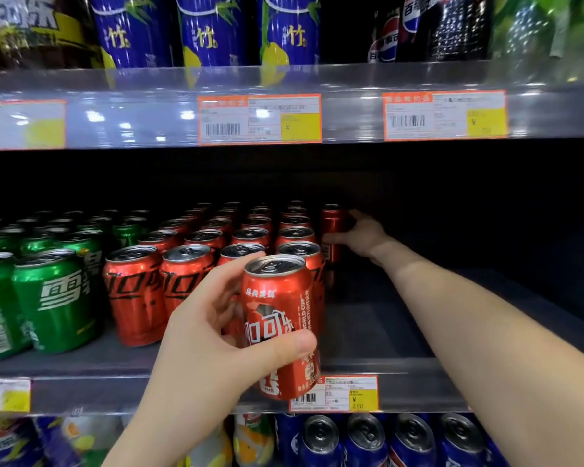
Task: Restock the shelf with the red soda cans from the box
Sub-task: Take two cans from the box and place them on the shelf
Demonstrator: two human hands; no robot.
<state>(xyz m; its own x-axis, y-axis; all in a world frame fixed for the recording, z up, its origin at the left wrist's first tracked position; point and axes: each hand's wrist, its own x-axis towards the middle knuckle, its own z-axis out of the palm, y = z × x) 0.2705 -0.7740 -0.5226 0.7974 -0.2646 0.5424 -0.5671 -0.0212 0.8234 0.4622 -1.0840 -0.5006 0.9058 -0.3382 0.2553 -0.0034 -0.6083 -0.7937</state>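
My right hand (363, 235) reaches deep into the shelf (378, 335), fingers wrapped around a red can (331, 227) at the back of a new row beside the stocked red cans (250, 237). My left hand (216, 335) grips a second can (279, 318) upright at the shelf's front edge. I judge the risk is my right forearm brushing that front can, or nudging neighbours over.

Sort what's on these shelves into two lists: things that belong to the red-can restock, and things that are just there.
Part of the job:
- red can in left hand
- red can in right hand, deep on the shelf
- stocked red cans
- bare shelf space

Just there:
- green cans
- blue bottles above
- blue cans below
- price tags
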